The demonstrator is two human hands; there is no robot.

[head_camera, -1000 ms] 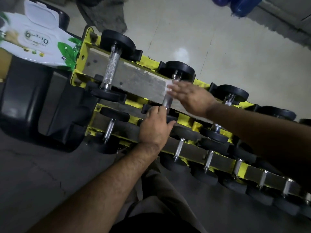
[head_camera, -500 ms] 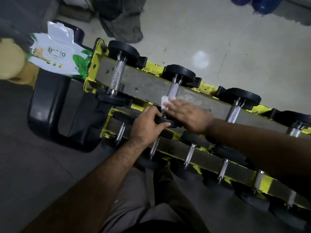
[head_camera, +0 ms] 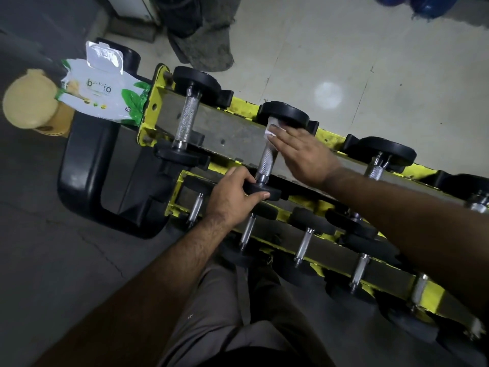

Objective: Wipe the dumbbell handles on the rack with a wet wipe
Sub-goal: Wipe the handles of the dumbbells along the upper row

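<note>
Open handle gaps between black dumbbell heads point(head_camera: 197, 80); wipes pack point(head_camera: 104, 95) just beyond rack end point(head_camera: 150, 112).

Wipe slides up the handle
The right hand point(head_camera: 304, 152) carries the wet wipe point(head_camera: 272, 128) from beside the left hand point(head_camera: 232, 194) to the far weight head point(head_camera: 284, 115).

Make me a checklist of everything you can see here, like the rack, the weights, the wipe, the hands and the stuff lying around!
Surface: yellow rack with grey trays, paint chipped.
Job's things: white wet wipe lies on the knurled handle of the second dumbbell on the top tier; more dumbbells sit on both tiers.
Clutter: wipes pack, flap open, beside the rack's end; tan lidded container next to it.
Hands: right hand presses the wipe with straight fingers; left hand grips that dumbbell's near black plate.
Cables: nothing seen.
Surroundings: pale tiled floor, dark cloth, blue objects at the top edge.
</note>
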